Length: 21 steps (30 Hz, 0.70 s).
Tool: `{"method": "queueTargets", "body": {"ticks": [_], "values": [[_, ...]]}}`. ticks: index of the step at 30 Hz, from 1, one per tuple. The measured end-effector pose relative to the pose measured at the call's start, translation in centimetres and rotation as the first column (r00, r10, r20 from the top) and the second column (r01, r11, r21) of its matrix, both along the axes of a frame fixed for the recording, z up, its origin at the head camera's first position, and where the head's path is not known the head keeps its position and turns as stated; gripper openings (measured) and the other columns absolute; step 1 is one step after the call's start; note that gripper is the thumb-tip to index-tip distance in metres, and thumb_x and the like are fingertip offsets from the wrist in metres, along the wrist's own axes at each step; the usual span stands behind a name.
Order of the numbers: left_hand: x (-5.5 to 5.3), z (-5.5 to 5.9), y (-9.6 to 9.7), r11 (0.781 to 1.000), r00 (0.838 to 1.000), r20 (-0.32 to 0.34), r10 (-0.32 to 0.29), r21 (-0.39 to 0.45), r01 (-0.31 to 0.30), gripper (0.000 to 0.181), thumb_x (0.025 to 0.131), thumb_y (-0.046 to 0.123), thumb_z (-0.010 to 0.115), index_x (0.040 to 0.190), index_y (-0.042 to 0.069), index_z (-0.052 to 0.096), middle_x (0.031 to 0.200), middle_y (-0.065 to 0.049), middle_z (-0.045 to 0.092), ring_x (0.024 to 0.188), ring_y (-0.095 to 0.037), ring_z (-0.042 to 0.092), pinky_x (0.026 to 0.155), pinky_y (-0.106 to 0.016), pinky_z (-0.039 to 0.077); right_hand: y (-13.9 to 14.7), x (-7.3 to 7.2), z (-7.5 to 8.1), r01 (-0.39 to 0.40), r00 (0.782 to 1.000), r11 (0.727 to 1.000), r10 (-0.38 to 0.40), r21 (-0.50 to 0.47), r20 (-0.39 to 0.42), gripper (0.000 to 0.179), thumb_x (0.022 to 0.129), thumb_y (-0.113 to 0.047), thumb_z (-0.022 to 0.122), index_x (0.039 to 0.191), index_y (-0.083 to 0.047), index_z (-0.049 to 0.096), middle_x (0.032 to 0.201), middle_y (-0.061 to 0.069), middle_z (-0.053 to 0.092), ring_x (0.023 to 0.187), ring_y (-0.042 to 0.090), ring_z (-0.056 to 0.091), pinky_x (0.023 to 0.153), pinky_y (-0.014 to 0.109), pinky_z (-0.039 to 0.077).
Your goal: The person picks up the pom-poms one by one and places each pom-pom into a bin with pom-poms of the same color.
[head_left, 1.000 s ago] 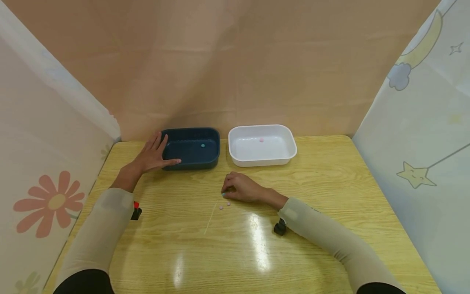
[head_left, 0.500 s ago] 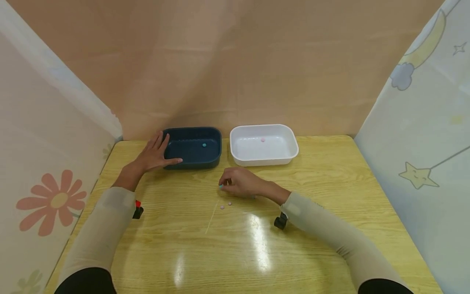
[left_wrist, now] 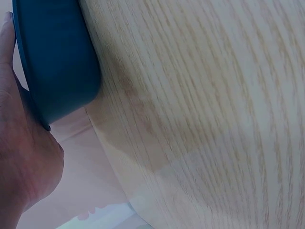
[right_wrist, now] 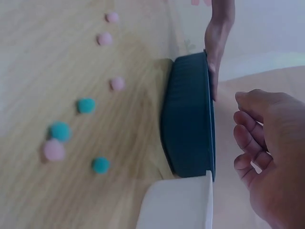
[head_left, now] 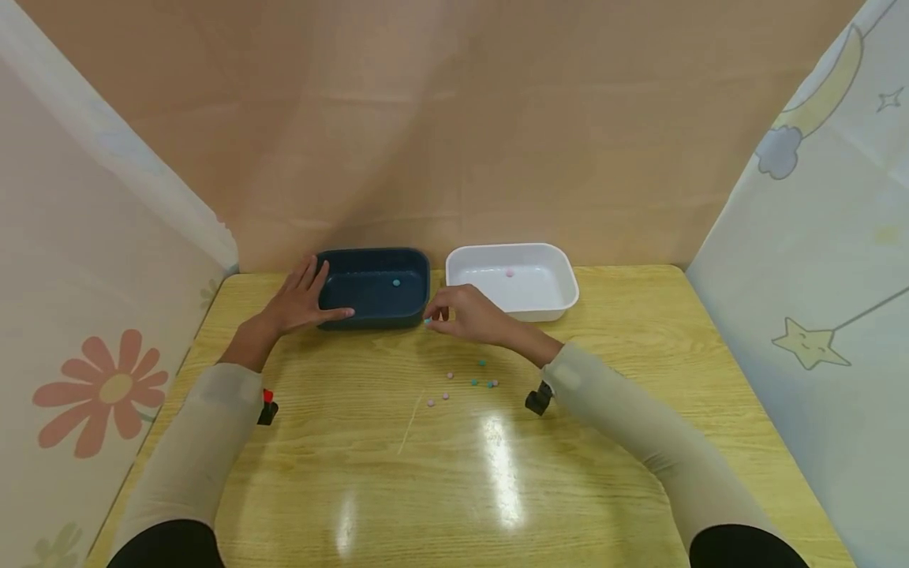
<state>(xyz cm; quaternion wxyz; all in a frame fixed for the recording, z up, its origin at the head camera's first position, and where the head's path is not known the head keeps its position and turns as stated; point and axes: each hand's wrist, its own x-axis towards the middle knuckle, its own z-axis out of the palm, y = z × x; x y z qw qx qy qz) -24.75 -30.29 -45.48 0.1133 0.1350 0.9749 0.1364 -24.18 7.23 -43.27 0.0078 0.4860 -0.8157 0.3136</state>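
Note:
My right hand (head_left: 469, 314) pinches a small teal pom-pom (head_left: 428, 321) between thumb and fingertips, beside the near right corner of a dark blue tub (head_left: 372, 322). In the right wrist view this right hand (right_wrist: 281, 143) is raised above rim level, its pom-pom hidden. My left hand (head_left: 293, 300) rests on the tub's left end, fingers spread straight and thumb along the near rim. The left wrist view shows that hand (left_wrist: 28, 162) against the tub's wall (left_wrist: 59, 62). One teal pom-pom (head_left: 396, 282) lies inside the dark tub.
Right of the dark tub stands a white tub (head_left: 561, 306) with a pink pom-pom (head_left: 510, 273) in it. Several loose pink and teal pom-poms (right_wrist: 86, 105) lie on the wooden table (head_left: 319, 457) below the right hand. A brown backdrop (head_left: 568, 142) rises behind the tubs.
My right hand has lifted the teal pom-pom and carried it away from me toward the dark tub, uncovering more pom-poms on the table. The left hand has stayed put.

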Motion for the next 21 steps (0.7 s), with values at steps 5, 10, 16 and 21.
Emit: {"method": "queueTargets", "body": {"ticks": [5, 10, 16, 21], "values": [[0.0, 0.1, 0.0, 1.0, 1.0, 0.003, -0.005, -0.01, 0.005, 0.125, 0.094, 0.079, 0.056, 0.169, 0.001, -0.006, 0.174, -0.025, -0.018, 0.162, -0.044, -0.014, 0.127, -0.067, -0.004, -0.3, -1.4, 0.6, 0.03, 0.999, 0.999, -0.03, -0.027, -0.017, 0.011, 0.094, -0.007, 0.08, 0.104, -0.002, 0.082, 0.095, 0.007, 0.077, 0.08, 0.018, 0.069, 0.073, 0.035, 0.058], [0.0, 0.3, -0.1, 1.0, 1.0, -0.009, -0.003, 0.003, 0.004, 0.127, 0.092, 0.083, 0.055, 0.169, 0.0, -0.003, 0.174, -0.026, -0.015, 0.162, -0.044, -0.013, 0.127, -0.067, -0.003, -1.0, -2.8, 1.1, 0.062, 0.997, 0.998, -0.063, -0.032, -0.036, 0.01, 0.095, -0.01, 0.08, 0.103, -0.005, 0.082, 0.095, 0.006, 0.078, 0.079, 0.018, 0.069, 0.072, 0.03, 0.056], [0.0, 0.4, 0.0, 1.0, 1.0, -0.008, -0.003, 0.008, 0.003, 0.13, 0.09, 0.085, 0.055, 0.169, -0.001, -0.002, 0.174, -0.026, -0.014, 0.162, -0.044, -0.013, 0.127, -0.067, -0.004, -2.0, -4.4, 1.4, 0.109, 0.994, 0.994, -0.109, 0.003, 0.009, 0.013, 0.096, -0.012, 0.08, 0.104, -0.002, 0.081, 0.091, 0.007, 0.078, 0.077, 0.019, 0.07, 0.069, 0.03, 0.057], [-0.1, 0.3, 0.0, 1.0, 1.0, 0.008, 0.005, -0.015, -0.005, 0.124, 0.094, 0.077, 0.058, 0.169, 0.001, -0.004, 0.174, -0.025, -0.016, 0.162, -0.043, -0.014, 0.127, -0.067, -0.004, -2.7, -5.8, 1.4, 0.144, 0.989, 0.99, -0.144, 0.005, 0.036, 0.014, 0.096, -0.013, 0.08, 0.104, -0.002, 0.082, 0.089, 0.007, 0.078, 0.074, 0.018, 0.069, 0.068, 0.031, 0.056]]}}
